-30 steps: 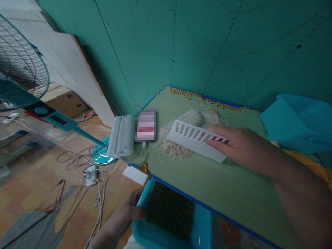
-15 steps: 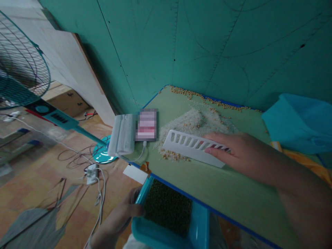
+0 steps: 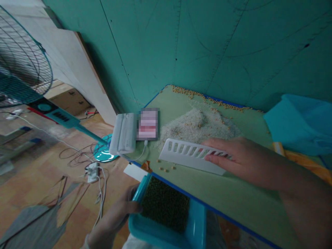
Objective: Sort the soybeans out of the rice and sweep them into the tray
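Observation:
My right hand (image 3: pixel 228 152) is closed on a white slotted plastic scraper (image 3: pixel 178 159), which stands with its long edge on the green tabletop (image 3: pixel 218 193). Behind the scraper spreads a heap of rice-like white grains (image 3: pixel 181 122) with yellow beans scattered over it. A few loose yellow beans (image 3: pixel 166 169) lie between the scraper and the near table edge. Below that edge, my left hand (image 3: pixel 131 204) grips the left rim of a blue plastic bin (image 3: pixel 153 230). Dark green beans (image 3: pixel 166 204) fill much of the bin, which sits partly under the table.
A phone with a blurred screen (image 3: pixel 148 124) and a white box-like device (image 3: pixel 123 133) stand at the table's left. More yellow beans (image 3: pixel 197 94) line the back edge. Blue fabric (image 3: pixel 298 124) lies at right. A fan (image 3: pixel 62 116) and cables occupy the floor at left.
My right hand has drawn the scraper towards the near edge. The cluster of beans and grains in front of it has gone from the table, leaving a few beans. My left hand still holds the bin.

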`<state>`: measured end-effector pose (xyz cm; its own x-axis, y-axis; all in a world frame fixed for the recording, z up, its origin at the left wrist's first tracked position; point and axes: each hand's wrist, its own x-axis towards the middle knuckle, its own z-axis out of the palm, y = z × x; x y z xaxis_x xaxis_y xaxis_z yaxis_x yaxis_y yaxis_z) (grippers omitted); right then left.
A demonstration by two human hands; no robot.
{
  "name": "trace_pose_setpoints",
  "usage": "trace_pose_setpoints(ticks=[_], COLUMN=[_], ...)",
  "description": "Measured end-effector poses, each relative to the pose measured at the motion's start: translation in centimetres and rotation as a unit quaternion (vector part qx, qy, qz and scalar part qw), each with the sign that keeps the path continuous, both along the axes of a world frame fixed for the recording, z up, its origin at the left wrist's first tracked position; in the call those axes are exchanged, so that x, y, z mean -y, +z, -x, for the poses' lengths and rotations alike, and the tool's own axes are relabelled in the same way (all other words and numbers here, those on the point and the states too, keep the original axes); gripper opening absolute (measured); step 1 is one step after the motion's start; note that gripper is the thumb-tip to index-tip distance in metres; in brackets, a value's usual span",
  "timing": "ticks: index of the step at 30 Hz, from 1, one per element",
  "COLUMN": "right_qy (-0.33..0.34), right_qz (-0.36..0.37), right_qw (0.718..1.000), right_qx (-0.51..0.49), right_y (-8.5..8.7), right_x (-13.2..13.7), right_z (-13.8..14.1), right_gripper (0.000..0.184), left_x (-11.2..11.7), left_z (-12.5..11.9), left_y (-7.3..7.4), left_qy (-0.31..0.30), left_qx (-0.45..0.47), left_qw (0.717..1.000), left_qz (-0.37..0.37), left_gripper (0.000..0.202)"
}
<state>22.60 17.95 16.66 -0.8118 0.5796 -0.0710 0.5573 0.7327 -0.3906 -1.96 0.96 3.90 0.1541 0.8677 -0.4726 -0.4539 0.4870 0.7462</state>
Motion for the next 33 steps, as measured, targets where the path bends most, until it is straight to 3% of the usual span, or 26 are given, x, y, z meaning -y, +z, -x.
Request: trace_pose_setpoints(ticks=[10, 21, 28, 33], right_qy=[-0.023, -0.016, 0.018, 0.076], right_qz=[0.041, 0.074, -0.022, -0.132], right_qw=[0.999, 0.997, 1.0, 0.988], right_qx=[-0.011, -0.005, 0.01, -0.022], right_y=[-0.9, -0.8, -0.5, 0.1], right_x=[0.9, 1.0, 3.7, 6.3], right_z=[1.4, 1.5, 1.4, 1.7], right_gripper=[0.016, 0.017, 0.013, 0.03], left_x=[0.8, 0.6, 0.6, 0.1], left_z=[0.8, 1.3, 1.1, -0.1], left_y=[-1.2, -0.3, -0.1, 0.4], left_qy=[0.025, 0.027, 0.053, 0.067], left_qx=[-0.02, -0.019, 0.007, 0.033], left_qw=[0.999, 0.999, 0.999, 0.997], left_qz=[0.007, 0.006, -0.003, -0.014], left_gripper=[0.048, 0.049, 0.04, 0.037])
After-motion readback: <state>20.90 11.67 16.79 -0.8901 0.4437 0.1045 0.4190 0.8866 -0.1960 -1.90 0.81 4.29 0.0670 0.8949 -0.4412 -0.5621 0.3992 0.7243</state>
